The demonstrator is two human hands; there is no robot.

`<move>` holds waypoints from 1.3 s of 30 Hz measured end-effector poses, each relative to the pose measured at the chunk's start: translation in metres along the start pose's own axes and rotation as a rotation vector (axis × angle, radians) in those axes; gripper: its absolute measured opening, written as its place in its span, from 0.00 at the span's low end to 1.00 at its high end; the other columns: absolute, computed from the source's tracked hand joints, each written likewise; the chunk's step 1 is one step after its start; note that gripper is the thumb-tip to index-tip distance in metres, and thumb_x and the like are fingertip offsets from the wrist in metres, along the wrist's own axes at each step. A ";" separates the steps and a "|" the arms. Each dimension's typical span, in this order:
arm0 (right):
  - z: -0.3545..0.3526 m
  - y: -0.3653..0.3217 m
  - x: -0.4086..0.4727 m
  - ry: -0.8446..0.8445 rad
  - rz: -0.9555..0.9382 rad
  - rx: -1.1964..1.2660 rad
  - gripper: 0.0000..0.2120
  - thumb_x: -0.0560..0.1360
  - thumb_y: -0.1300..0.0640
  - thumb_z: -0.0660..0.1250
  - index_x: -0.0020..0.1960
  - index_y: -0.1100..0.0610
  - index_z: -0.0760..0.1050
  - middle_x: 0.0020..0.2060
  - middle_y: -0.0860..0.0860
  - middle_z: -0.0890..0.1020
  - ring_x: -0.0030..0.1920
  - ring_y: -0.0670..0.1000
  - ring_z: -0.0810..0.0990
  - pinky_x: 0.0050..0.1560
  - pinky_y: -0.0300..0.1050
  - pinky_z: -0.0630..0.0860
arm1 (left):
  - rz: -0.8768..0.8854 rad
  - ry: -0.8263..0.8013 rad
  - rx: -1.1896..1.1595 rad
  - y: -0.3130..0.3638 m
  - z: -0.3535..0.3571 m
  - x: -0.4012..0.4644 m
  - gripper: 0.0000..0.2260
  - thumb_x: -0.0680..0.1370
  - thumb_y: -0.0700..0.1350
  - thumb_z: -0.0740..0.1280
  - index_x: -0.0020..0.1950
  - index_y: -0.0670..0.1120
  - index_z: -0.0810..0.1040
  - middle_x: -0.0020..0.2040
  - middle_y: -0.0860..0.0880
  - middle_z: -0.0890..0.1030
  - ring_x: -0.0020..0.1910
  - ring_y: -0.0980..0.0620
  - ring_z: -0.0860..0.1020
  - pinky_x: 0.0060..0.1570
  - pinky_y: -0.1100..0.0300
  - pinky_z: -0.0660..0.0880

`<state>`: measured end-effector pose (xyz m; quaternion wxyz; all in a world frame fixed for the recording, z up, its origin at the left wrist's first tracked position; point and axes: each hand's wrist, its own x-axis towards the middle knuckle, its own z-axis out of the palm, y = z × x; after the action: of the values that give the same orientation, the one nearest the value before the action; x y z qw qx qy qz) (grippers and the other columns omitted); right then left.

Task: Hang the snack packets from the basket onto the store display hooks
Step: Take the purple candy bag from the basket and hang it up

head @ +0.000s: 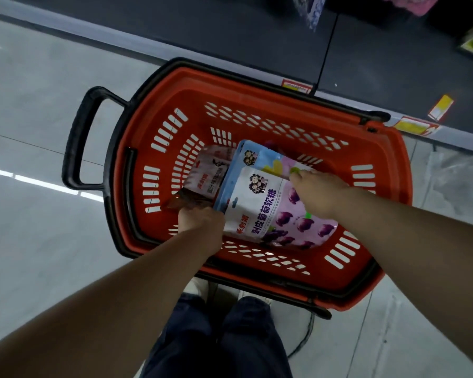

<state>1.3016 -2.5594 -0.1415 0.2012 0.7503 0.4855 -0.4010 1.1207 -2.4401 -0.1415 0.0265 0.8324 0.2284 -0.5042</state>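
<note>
A red plastic basket (366, 192) stands on the floor below me. Inside lie a white and purple grape-candy packet (260, 214), a light blue packet (260, 156) under it, and a white packet with brown print (208, 173) to the left. My left hand (200, 225) grips the lower end of the brown-printed packet at the basket's near left. My right hand (320, 192) holds the right edge of the purple packet, fingers curled over its top corner.
A dark shelf base (230, 28) with yellow and red price tags (415, 125) runs along the far side. Packets hang at the top right (311, 12). The basket's black handle (79, 137) sticks out left. My legs and shoes (219, 336) stand right behind the basket.
</note>
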 end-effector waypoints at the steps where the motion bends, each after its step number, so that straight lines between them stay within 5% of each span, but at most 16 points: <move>1: -0.001 0.002 0.000 -0.006 0.011 0.092 0.29 0.74 0.68 0.58 0.73 0.60 0.55 0.51 0.55 0.75 0.49 0.54 0.76 0.44 0.47 0.75 | 0.004 0.000 -0.001 0.000 0.001 0.001 0.14 0.77 0.47 0.66 0.62 0.48 0.75 0.56 0.48 0.78 0.56 0.48 0.76 0.52 0.56 0.72; 3: 0.001 0.008 0.001 -0.011 0.036 0.191 0.28 0.75 0.69 0.57 0.73 0.58 0.56 0.37 0.50 0.70 0.34 0.48 0.70 0.28 0.42 0.65 | 0.033 0.024 0.015 0.000 0.000 0.001 0.13 0.77 0.47 0.66 0.62 0.48 0.75 0.56 0.48 0.78 0.56 0.48 0.77 0.53 0.56 0.73; 6: 0.005 0.012 -0.004 0.039 0.062 0.237 0.31 0.75 0.70 0.56 0.74 0.54 0.55 0.42 0.52 0.73 0.33 0.48 0.70 0.29 0.41 0.65 | 0.050 0.043 -0.034 -0.002 -0.001 -0.001 0.12 0.78 0.48 0.66 0.60 0.48 0.75 0.55 0.48 0.78 0.54 0.49 0.77 0.51 0.57 0.74; 8: 0.008 0.016 -0.010 0.063 0.102 0.304 0.32 0.74 0.70 0.57 0.75 0.50 0.56 0.51 0.55 0.76 0.39 0.52 0.75 0.35 0.44 0.73 | 0.023 -0.012 -0.261 -0.012 0.001 0.001 0.12 0.76 0.50 0.67 0.58 0.48 0.75 0.51 0.49 0.79 0.50 0.50 0.78 0.48 0.56 0.78; 11: 0.014 0.024 -0.018 0.127 0.168 0.509 0.28 0.76 0.67 0.60 0.72 0.48 0.61 0.52 0.56 0.79 0.45 0.55 0.79 0.46 0.51 0.80 | 0.053 -0.107 -0.762 -0.024 0.002 0.004 0.12 0.74 0.49 0.70 0.55 0.47 0.79 0.48 0.50 0.80 0.45 0.53 0.79 0.47 0.57 0.80; 15: 0.021 0.026 -0.026 0.229 0.203 0.856 0.09 0.80 0.62 0.59 0.55 0.50 0.71 0.43 0.48 0.79 0.42 0.50 0.79 0.37 0.43 0.74 | 0.042 -0.048 -1.170 -0.022 -0.009 -0.001 0.20 0.74 0.47 0.71 0.65 0.49 0.75 0.53 0.50 0.78 0.44 0.55 0.76 0.39 0.64 0.73; 19: 0.025 0.021 -0.031 0.262 0.246 1.045 0.12 0.80 0.60 0.59 0.41 0.46 0.67 0.45 0.51 0.80 0.43 0.52 0.79 0.40 0.45 0.75 | 0.033 -0.068 -1.279 -0.013 -0.021 0.004 0.15 0.76 0.48 0.69 0.62 0.50 0.77 0.45 0.50 0.80 0.36 0.54 0.76 0.33 0.64 0.72; 24: 0.025 0.018 -0.035 0.334 0.284 1.178 0.03 0.80 0.61 0.60 0.51 0.54 0.69 0.47 0.48 0.79 0.50 0.50 0.77 0.38 0.39 0.69 | -0.010 -0.169 -1.528 -0.002 -0.035 0.011 0.14 0.78 0.43 0.68 0.63 0.47 0.76 0.50 0.47 0.83 0.44 0.51 0.82 0.51 0.51 0.78; 27: 0.022 0.013 -0.038 0.358 0.320 1.281 0.03 0.79 0.60 0.61 0.51 0.53 0.70 0.45 0.47 0.79 0.50 0.51 0.77 0.43 0.42 0.74 | -0.015 -0.057 -1.554 0.000 -0.043 0.009 0.13 0.77 0.41 0.68 0.62 0.45 0.76 0.48 0.46 0.82 0.43 0.49 0.82 0.45 0.52 0.79; 30: 0.019 0.005 -0.044 0.359 0.387 1.333 0.05 0.78 0.57 0.63 0.54 0.51 0.72 0.56 0.51 0.81 0.56 0.54 0.79 0.57 0.54 0.77 | -0.005 0.071 -1.500 -0.008 -0.052 -0.002 0.08 0.77 0.46 0.68 0.56 0.49 0.78 0.52 0.46 0.82 0.48 0.45 0.82 0.50 0.47 0.81; 33: 0.007 -0.006 -0.055 0.405 0.434 1.334 0.09 0.77 0.49 0.63 0.56 0.50 0.74 0.55 0.49 0.82 0.55 0.53 0.80 0.58 0.57 0.76 | 0.018 0.108 -1.595 -0.023 -0.066 -0.017 0.06 0.77 0.46 0.68 0.54 0.48 0.79 0.53 0.45 0.82 0.50 0.45 0.82 0.50 0.43 0.81; 39: -0.042 -0.025 -0.096 0.481 0.388 1.414 0.08 0.78 0.50 0.63 0.52 0.53 0.75 0.49 0.52 0.83 0.48 0.56 0.82 0.53 0.59 0.79 | 0.110 0.238 -1.611 -0.058 -0.102 -0.061 0.06 0.76 0.44 0.70 0.50 0.44 0.82 0.46 0.46 0.85 0.43 0.50 0.85 0.40 0.56 0.82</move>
<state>1.2767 -2.5733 -0.0380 -0.3704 0.8386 0.0041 -0.3994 1.1578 -2.3820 -0.0286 0.6172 0.6160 0.4809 -0.0916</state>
